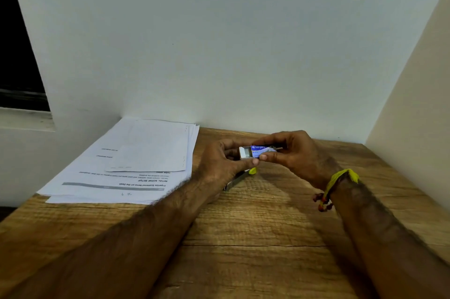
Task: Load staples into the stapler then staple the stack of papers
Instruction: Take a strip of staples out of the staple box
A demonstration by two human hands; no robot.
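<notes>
We hold a small staple box (260, 151) between both our hands, a little above the desk (243, 237). Our left hand (224, 164) grips the white inner tray (245, 152), which sticks out of the left end of the box; the fingers are curled round it and the thumb lies along the front edge. Our right hand (294, 152) pinches the blue sleeve (261, 150) between thumb and fingers. The tray looks partly pulled out, and we cannot tell what is inside it.

The stapler (239, 178) lies on the desk just below our left hand, mostly hidden by it. We see only a metal part and a yellow tip near the left thumb, so we cannot tell if it is opened.

The papers (136, 160) lie flat on the desk to the left of our left hand, against the wall (219, 43), with the sheets a little shifted from each other. A yellow band (341, 178) is tied on our right wrist.
</notes>
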